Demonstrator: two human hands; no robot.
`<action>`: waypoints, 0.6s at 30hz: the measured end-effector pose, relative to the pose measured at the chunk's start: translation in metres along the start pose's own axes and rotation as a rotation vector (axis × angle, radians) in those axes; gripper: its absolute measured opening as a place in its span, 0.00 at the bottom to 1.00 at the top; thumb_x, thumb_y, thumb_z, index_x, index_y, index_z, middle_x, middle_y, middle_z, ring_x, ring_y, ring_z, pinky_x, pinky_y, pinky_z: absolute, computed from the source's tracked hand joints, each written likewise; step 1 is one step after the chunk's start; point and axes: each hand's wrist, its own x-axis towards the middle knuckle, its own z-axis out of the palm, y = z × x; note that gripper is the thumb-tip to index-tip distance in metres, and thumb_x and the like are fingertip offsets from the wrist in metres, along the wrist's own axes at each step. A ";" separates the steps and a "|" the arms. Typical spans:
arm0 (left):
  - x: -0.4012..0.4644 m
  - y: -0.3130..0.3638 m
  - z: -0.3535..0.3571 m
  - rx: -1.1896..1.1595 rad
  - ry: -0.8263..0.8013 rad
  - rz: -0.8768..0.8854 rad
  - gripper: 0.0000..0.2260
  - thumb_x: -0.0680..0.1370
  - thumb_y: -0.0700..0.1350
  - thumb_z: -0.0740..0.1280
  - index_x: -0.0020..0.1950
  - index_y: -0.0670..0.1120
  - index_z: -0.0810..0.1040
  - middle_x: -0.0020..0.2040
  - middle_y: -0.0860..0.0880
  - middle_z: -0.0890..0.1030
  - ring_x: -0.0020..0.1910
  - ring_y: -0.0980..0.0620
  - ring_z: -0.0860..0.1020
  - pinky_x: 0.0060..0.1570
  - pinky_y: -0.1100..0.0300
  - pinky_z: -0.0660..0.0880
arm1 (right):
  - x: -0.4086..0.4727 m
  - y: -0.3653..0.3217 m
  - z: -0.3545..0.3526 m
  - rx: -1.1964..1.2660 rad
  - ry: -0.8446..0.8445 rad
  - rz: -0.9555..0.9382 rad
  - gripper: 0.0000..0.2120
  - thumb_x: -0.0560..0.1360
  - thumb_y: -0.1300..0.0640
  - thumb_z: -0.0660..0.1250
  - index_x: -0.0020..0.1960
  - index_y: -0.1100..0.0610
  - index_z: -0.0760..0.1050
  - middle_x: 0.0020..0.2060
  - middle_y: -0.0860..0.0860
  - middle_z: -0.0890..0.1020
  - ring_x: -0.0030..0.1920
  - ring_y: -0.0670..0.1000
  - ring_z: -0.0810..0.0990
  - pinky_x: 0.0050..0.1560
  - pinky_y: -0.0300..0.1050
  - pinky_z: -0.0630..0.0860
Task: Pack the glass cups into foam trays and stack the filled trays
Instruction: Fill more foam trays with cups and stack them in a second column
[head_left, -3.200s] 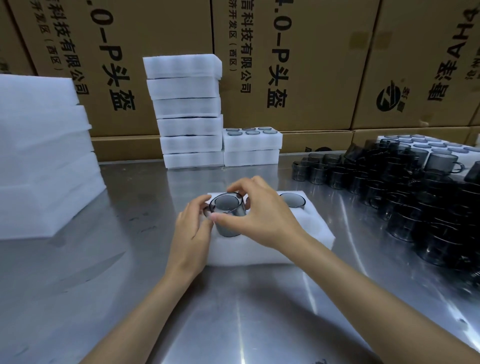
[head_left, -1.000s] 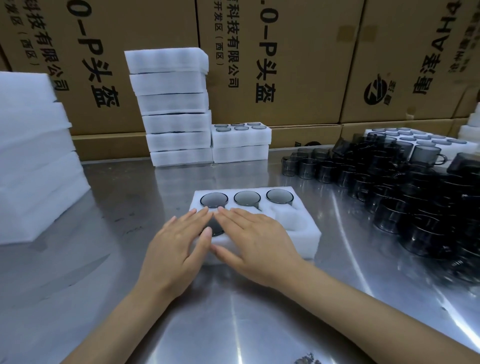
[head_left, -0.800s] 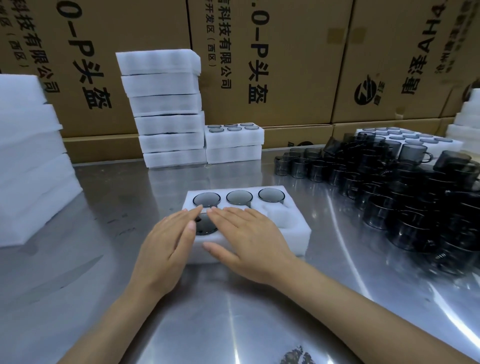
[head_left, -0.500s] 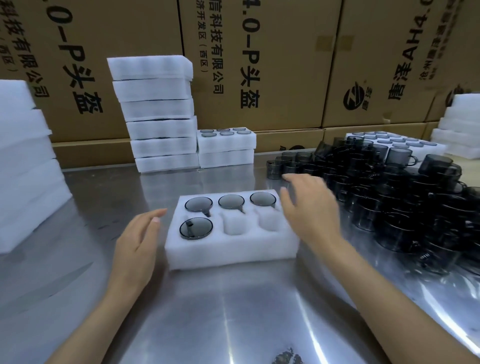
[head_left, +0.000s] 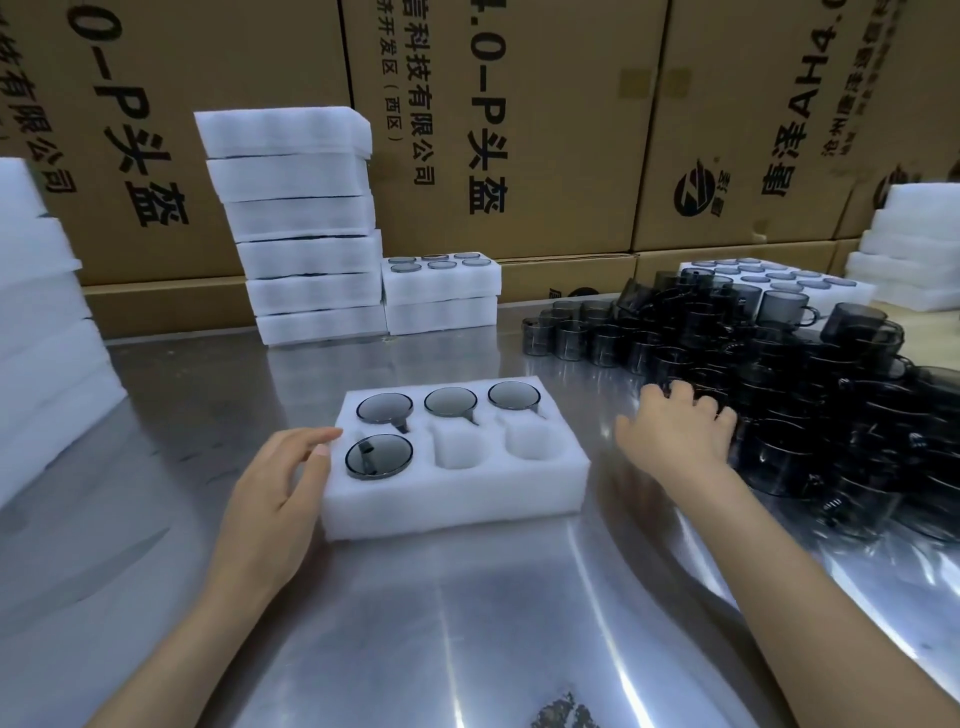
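Observation:
A white foam tray (head_left: 457, 501) lies on the steel table (head_left: 467, 623) in front of me. Three grey glass cups (head_left: 450, 401) fill its far row and one more cup (head_left: 379, 456) sits in the near-left pocket. The other two near pockets hold nothing. My left hand (head_left: 275, 483) lies open against the tray's left end, fingertips touching the foam. My right hand (head_left: 675, 434) is out to the right at the edge of a big pile of loose grey cups (head_left: 805, 405), fingers curled over one; whether it grips that cup is hidden.
A tall stack of foam trays (head_left: 306, 223) and a shorter filled stack (head_left: 441, 293) stand at the back against cardboard boxes (head_left: 519, 130). More foam (head_left: 41, 332) is piled at the left. A filled tray (head_left: 779, 275) and foam stack (head_left: 909, 244) sit far right.
Both hands pressed a cup into the near-left pocket, then lifted off. My right hand swung right to the cup pile. My left hand slid to the tray's left end.

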 end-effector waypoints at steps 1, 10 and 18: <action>0.000 0.000 0.000 0.000 0.000 0.002 0.14 0.75 0.51 0.55 0.53 0.54 0.78 0.52 0.58 0.77 0.51 0.64 0.72 0.49 0.80 0.62 | -0.003 -0.004 0.001 0.009 0.019 -0.030 0.22 0.79 0.46 0.56 0.67 0.56 0.66 0.68 0.57 0.66 0.66 0.62 0.65 0.67 0.55 0.58; 0.000 -0.002 0.000 -0.010 -0.002 0.000 0.13 0.76 0.52 0.54 0.52 0.56 0.77 0.53 0.59 0.77 0.52 0.68 0.72 0.50 0.78 0.63 | -0.008 -0.015 0.002 0.220 0.246 -0.263 0.18 0.78 0.56 0.59 0.68 0.53 0.69 0.68 0.51 0.68 0.66 0.56 0.65 0.62 0.52 0.64; -0.001 0.000 0.001 -0.009 -0.003 0.008 0.13 0.76 0.52 0.54 0.53 0.56 0.77 0.53 0.60 0.76 0.53 0.71 0.71 0.51 0.79 0.63 | 0.010 0.001 0.001 0.313 -0.210 -0.228 0.30 0.75 0.55 0.61 0.75 0.48 0.57 0.73 0.53 0.61 0.69 0.60 0.66 0.63 0.52 0.69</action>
